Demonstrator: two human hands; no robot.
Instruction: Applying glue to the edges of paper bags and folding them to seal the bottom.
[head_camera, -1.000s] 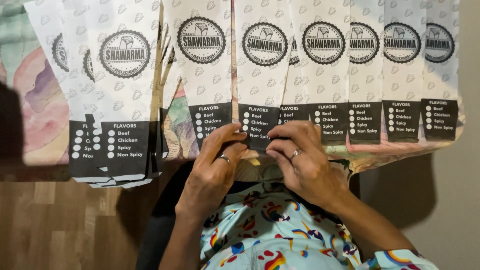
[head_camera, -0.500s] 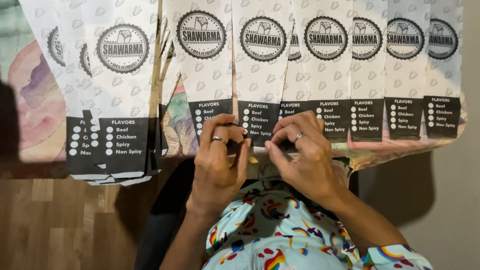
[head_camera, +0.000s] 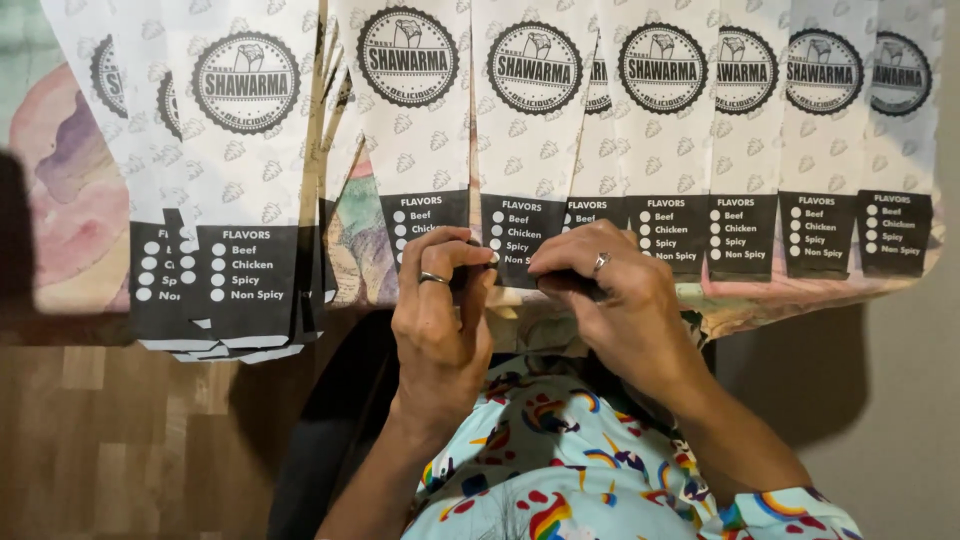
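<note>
My left hand (head_camera: 438, 322) and my right hand (head_camera: 612, 300) meet at the near edge of the table, each wearing a ring. Both pinch the lower black band of one white paper bag (head_camera: 528, 140) that lies flat with a round black emblem near its top. The fingertips hide the bag's bottom edge. More bags of the same kind overlap it on either side.
A thick stack of the same bags (head_camera: 245, 190) lies at the left, fanned over the table edge. A row of overlapping bags (head_camera: 800, 140) runs to the right. A pastel patterned cloth (head_camera: 60, 210) covers the table. Below are wood flooring (head_camera: 100, 440) and my colourful patterned clothing (head_camera: 545, 450).
Both hands have drawn closer together on the bag's lower band, and the fingers have curled tighter around its edge.
</note>
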